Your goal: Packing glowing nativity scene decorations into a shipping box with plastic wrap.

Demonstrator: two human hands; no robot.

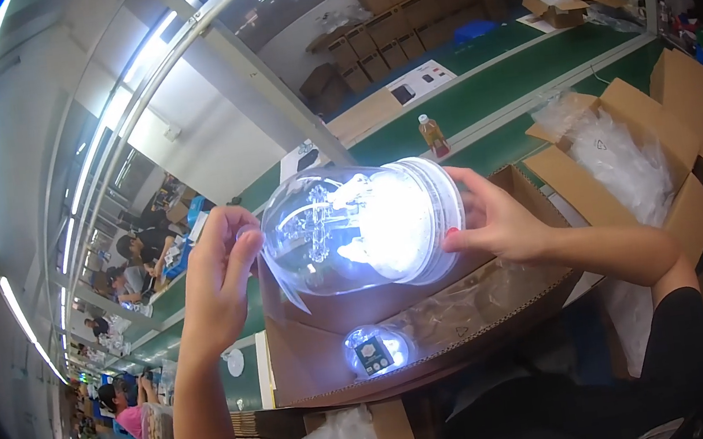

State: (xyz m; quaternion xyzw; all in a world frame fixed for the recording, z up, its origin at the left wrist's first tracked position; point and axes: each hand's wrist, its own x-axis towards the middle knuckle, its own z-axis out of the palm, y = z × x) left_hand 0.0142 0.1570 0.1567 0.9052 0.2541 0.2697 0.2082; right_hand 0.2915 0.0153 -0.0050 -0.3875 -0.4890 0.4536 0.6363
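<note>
A clear dome lamp (321, 255) lies on its side in the air above an open cardboard box (506, 314). Its round base (405, 221) glows bright white, and a clear figure shows inside the dome. My right hand (493, 218) grips the rim of that base, thumb in front. At the dome's rounded end, the fingers of my left hand (228, 258) are closed in a pinch on what looks like clear film (289, 285), which hangs beside the dome. Down in the box, a second lit dome lamp (397, 347) with a dark label rests near clear plastic wrapping (452, 308).
A green conveyor belt (487, 99) runs behind the box, with a bottle (433, 133) on it. At right stands an open carton (558, 166) holding plastic bags. Stacked cartons (404, 13) fill the back. Other people (142, 247) work along the line at left.
</note>
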